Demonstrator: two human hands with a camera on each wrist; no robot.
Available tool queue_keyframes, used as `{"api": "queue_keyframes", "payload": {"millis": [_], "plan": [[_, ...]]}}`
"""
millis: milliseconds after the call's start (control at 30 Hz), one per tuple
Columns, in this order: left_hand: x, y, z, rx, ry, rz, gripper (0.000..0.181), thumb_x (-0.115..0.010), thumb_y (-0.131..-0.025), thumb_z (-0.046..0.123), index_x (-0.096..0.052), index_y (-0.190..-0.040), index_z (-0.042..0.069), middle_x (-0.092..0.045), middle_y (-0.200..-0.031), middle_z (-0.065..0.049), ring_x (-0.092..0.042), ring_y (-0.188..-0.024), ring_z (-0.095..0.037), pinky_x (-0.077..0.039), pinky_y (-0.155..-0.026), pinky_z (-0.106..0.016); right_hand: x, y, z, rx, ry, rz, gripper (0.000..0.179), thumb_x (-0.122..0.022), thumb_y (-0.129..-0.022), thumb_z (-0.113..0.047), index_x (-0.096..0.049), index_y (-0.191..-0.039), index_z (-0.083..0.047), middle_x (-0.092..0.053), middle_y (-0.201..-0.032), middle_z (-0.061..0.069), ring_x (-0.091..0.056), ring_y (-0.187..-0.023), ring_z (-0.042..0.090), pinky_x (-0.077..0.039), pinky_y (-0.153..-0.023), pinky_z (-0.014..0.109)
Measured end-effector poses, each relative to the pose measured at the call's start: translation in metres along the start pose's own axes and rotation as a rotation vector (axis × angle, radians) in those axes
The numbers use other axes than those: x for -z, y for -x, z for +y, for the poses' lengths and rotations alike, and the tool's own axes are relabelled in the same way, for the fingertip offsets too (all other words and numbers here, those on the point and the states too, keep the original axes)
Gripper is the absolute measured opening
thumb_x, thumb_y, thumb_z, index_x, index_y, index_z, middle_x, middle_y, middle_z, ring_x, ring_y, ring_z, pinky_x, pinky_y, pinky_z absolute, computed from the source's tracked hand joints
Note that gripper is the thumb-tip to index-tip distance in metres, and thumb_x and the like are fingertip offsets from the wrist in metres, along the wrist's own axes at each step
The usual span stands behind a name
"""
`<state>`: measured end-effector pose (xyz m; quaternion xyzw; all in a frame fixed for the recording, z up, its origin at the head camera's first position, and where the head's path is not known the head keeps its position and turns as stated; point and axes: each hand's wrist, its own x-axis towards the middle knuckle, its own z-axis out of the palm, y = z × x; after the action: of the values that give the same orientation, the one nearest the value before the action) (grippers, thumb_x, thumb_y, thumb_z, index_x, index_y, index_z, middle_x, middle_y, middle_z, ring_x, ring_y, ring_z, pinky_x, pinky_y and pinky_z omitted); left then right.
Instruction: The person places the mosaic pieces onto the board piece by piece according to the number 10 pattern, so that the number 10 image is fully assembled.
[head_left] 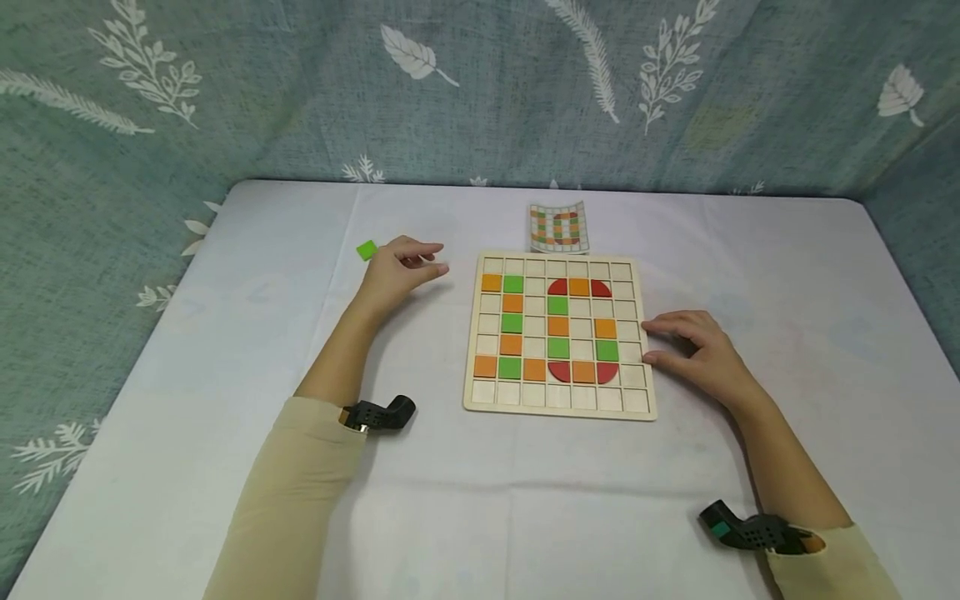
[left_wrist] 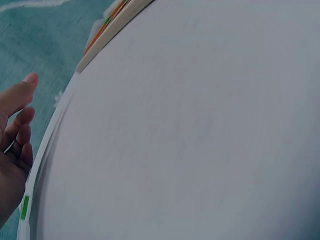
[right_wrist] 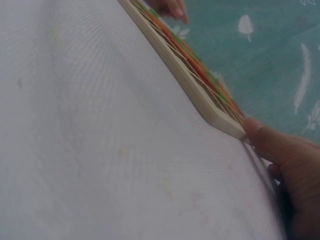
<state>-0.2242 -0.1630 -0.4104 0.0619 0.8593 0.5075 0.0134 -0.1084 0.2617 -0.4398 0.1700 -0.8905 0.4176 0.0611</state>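
A wooden grid board (head_left: 561, 413) lies flat, with orange and green square tiles and red quarter-round tiles set in some of its cells. To its left, my left hand (head_left: 401, 268) hovers above the table with relaxed fingers. Thumb and fingertips stand apart with nothing between them, as the left wrist view also shows. A loose green square tile (head_left: 367, 250) lies just beyond the back of that hand. At the board's right edge, my right hand (head_left: 701, 354) touches the frame with thumb and fingertips; in the right wrist view its thumb (right_wrist: 254, 127) rests on the rim.
Behind the board lies a slightly curled pattern card (head_left: 558, 227) printed with a coloured grid. A white cloth (head_left: 450, 517) covers the table. Past the far edge hangs a teal leaf-print curtain (head_left: 480, 108). Each wrist wears a black camera (head_left: 380, 413).
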Motion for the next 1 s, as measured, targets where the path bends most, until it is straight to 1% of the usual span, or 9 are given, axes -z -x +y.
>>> {"api": "queue_keyframes", "payload": {"millis": [100, 233, 333, 467, 567, 700, 800, 900, 1000], "plan": [[0.013, 0.001, -0.005, 0.004, -0.014, 0.049, 0.041, -0.079, -0.077, 0.026, -0.07, -0.114, 0.01, -0.06, -0.102, -0.006, -0.049, -0.089, -0.014, -0.039, -0.08, -0.028, 0.001, 0.0, 0.0, 0.017, -0.003, 0.004, 0.042, -0.082, -0.069, -0.003, -0.069, -0.109, -0.004, -0.062, -0.11, 0.012, -0.041, -0.107, 0.003, -0.028, -0.09, 0.019], [0.029, 0.003, -0.012, 0.011, -0.032, 0.091, 0.041, -0.078, -0.078, 0.025, -0.069, -0.115, 0.009, -0.059, -0.1, -0.005, -0.049, -0.089, -0.013, -0.039, -0.081, -0.027, 0.001, 0.0, -0.001, 0.039, -0.005, 0.012, 0.044, -0.082, -0.067, 0.0, -0.069, -0.109, -0.003, -0.062, -0.11, 0.012, -0.041, -0.107, 0.004, -0.027, -0.09, 0.019], [0.039, 0.004, -0.017, 0.034, -0.055, 0.115, 0.043, -0.078, -0.078, 0.027, -0.068, -0.117, 0.009, -0.056, -0.101, -0.003, -0.048, -0.091, -0.013, -0.039, -0.082, -0.027, 0.0, 0.0, 0.0, 0.04, -0.005, 0.012, 0.045, -0.083, -0.066, 0.0, -0.069, -0.109, -0.003, -0.062, -0.11, 0.013, -0.041, -0.107, 0.005, -0.027, -0.089, 0.019], [0.049, 0.006, -0.025, 0.075, -0.094, 0.147, 0.047, -0.076, -0.08, 0.031, -0.066, -0.121, 0.011, -0.05, -0.111, -0.002, -0.046, -0.097, -0.016, -0.038, -0.084, -0.03, 0.0, 0.0, 0.0, 0.022, -0.003, 0.002, 0.044, -0.082, -0.068, -0.002, -0.069, -0.11, -0.003, -0.062, -0.111, 0.012, -0.041, -0.108, 0.006, -0.027, -0.09, 0.019], [0.054, 0.007, -0.032, 0.097, -0.118, 0.172, 0.048, -0.074, -0.081, 0.032, -0.064, -0.123, 0.01, -0.045, -0.12, -0.005, -0.044, -0.101, -0.018, -0.038, -0.086, -0.032, 0.001, 0.0, -0.001, 0.007, -0.007, -0.006, 0.042, -0.08, -0.071, -0.003, -0.069, -0.111, -0.004, -0.061, -0.112, 0.011, -0.041, -0.108, 0.004, -0.027, -0.091, 0.018], [0.059, 0.007, -0.039, 0.105, -0.169, 0.191, 0.049, -0.071, -0.084, 0.027, -0.06, -0.126, 0.005, -0.041, -0.126, -0.012, -0.043, -0.101, -0.018, -0.038, -0.088, -0.033, 0.0, 0.0, -0.001, 0.013, -0.015, -0.004, 0.044, -0.081, -0.069, -0.001, -0.069, -0.111, -0.003, -0.061, -0.112, 0.012, -0.04, -0.108, 0.004, -0.027, -0.09, 0.018], [0.061, 0.006, -0.042, 0.111, -0.206, 0.205, 0.049, -0.069, -0.086, 0.022, -0.057, -0.128, 0.002, -0.041, -0.123, -0.016, -0.042, -0.097, -0.017, -0.038, -0.087, -0.033, 0.0, 0.0, -0.002, 0.012, -0.017, -0.004, 0.044, -0.081, -0.068, 0.0, -0.069, -0.111, -0.003, -0.061, -0.112, 0.012, -0.04, -0.108, 0.005, -0.027, -0.09, 0.018], [0.062, 0.004, -0.045, 0.12, -0.235, 0.219, 0.048, -0.068, -0.087, 0.02, -0.056, -0.129, 0.001, -0.042, -0.119, -0.016, -0.043, -0.093, -0.015, -0.039, -0.086, -0.031, 0.0, 0.0, -0.002, 0.002, -0.011, -0.012, 0.043, -0.081, -0.07, -0.003, -0.069, -0.112, -0.005, -0.061, -0.113, 0.011, -0.041, -0.109, 0.007, -0.027, -0.091, 0.019], [0.061, 0.002, -0.048, 0.125, -0.253, 0.219, 0.047, -0.067, -0.088, 0.021, -0.056, -0.129, 0.0, -0.042, -0.115, -0.015, -0.042, -0.091, -0.014, -0.039, -0.084, -0.029, 0.001, 0.001, -0.002, -0.002, -0.002, -0.014, 0.042, -0.08, -0.072, -0.005, -0.069, -0.112, -0.005, -0.061, -0.113, 0.011, -0.04, -0.109, 0.007, -0.027, -0.09, 0.019]]}}
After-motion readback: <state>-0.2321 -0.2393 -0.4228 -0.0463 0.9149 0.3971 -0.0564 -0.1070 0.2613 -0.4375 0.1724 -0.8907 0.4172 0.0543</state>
